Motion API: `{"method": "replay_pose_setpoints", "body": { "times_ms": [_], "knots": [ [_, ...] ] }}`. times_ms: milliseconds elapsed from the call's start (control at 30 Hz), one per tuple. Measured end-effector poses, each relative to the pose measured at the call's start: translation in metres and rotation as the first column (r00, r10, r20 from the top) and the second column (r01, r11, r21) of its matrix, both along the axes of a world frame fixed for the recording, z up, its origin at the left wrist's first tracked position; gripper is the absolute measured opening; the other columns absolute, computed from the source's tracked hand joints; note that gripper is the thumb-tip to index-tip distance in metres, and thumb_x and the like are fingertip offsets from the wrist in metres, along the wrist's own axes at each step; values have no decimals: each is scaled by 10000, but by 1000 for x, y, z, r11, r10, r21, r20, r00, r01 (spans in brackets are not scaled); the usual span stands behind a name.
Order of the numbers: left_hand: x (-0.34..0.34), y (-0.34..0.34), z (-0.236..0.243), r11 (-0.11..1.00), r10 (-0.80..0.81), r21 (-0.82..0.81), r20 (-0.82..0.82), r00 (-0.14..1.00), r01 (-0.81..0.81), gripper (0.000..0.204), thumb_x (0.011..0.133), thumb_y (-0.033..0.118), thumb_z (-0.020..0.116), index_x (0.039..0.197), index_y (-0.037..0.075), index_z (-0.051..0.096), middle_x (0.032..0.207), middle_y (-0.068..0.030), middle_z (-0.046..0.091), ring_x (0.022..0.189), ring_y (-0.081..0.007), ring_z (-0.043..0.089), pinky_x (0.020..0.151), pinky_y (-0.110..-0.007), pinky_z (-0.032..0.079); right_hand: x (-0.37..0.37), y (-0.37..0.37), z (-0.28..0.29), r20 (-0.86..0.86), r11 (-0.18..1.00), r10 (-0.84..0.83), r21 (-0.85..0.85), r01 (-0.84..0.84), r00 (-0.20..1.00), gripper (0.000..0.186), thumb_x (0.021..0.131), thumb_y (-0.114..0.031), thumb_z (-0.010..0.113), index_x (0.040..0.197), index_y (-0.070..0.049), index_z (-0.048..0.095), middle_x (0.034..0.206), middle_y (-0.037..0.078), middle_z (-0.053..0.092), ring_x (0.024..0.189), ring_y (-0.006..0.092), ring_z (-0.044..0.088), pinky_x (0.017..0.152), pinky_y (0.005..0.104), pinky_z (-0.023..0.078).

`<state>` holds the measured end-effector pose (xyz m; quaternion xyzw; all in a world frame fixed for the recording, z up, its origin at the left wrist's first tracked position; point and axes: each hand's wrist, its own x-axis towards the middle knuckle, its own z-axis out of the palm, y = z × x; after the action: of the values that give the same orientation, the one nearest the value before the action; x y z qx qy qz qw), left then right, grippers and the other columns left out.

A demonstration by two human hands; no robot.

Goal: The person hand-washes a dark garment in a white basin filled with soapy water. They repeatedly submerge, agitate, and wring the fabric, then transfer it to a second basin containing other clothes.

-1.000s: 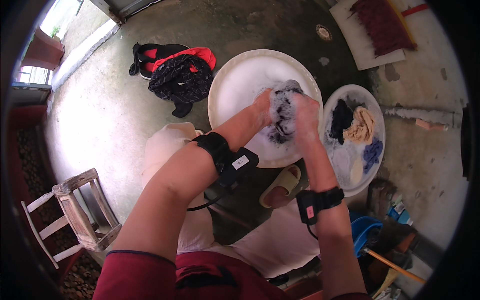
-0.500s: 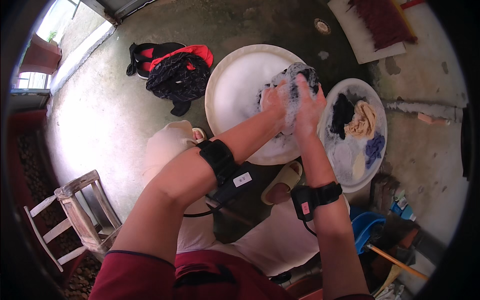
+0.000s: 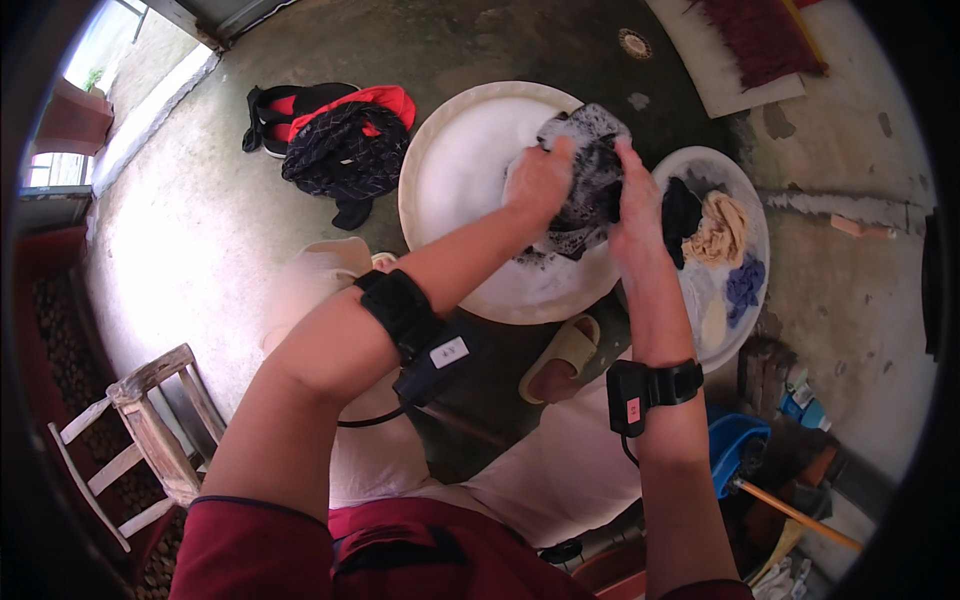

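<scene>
My left hand [image 3: 539, 182] is closed on the left side of a dark, soapy garment [image 3: 594, 170]. My right hand [image 3: 637, 205] grips the same garment along its right side, fingers pointing away from me. The garment is held spread between them over the right part of a round cream basin [image 3: 420, 165] filled with white suds, its lower end among the foam. Just right of this stands a smaller white basin [image 3: 748, 192] with black cloth [image 3: 680, 218], beige cloth [image 3: 717, 230] and blue cloth [image 3: 743, 284] in suds.
A pile of black and red clothing or shoes [image 3: 340, 155] lies on the floor behind left. A worn wooden chair [image 3: 150, 430] is at near left, a board with a maroon mat [image 3: 755, 40] at back right, a blue dustpan [image 3: 730, 450] and wooden handle [image 3: 800, 515] at near right.
The bunched garment has moved up and is now more spread out between my hands. My right hand has shifted rightward to its edge; my left hand has risen.
</scene>
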<state>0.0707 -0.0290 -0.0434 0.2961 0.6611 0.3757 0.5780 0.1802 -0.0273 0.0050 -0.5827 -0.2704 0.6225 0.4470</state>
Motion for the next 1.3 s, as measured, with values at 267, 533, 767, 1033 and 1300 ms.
{"method": "replay_pose_setpoints", "body": {
  "times_ms": [267,533,767,1033,1300],
  "knots": [
    [-15,1,-5,997,-77,41,703,707,67,724,870,590,408,1269,-13,441,1125,-120,589,995,-202,592,893,-344,462,27,7,26,327,943,276,90,-320,904,416,671,81,643,1078,28,576,895,22,594,793,87,530,716,222,424],
    [-27,-2,25,974,170,-222,613,772,-37,689,848,599,449,1273,56,453,1191,-86,562,1056,-199,567,908,-338,457,32,19,26,522,915,16,336,-223,853,325,648,52,749,914,-23,580,752,9,585,680,84,530,613,223,429],
    [-20,-14,8,907,-379,245,123,917,342,1148,541,507,825,1301,-123,238,1224,-197,498,1101,-264,528,942,-328,415,25,16,45,70,993,42,105,-49,997,342,698,25,696,1021,19,583,876,90,639,820,156,615,734,246,498],
    [-22,-12,7,989,-129,99,260,957,107,311,810,58,509,1107,2,582,953,-95,643,887,-205,613,811,-323,472,37,21,21,-11,925,142,358,-128,990,390,654,129,540,1021,11,600,926,99,637,876,157,599,774,236,469],
    [-33,-9,20,994,113,-69,621,776,-90,347,718,-66,345,939,16,599,847,-76,595,785,-189,566,723,-328,490,40,22,7,726,904,53,257,-342,686,180,698,24,624,872,-10,656,810,51,619,767,117,568,703,241,448]
  ]
}}
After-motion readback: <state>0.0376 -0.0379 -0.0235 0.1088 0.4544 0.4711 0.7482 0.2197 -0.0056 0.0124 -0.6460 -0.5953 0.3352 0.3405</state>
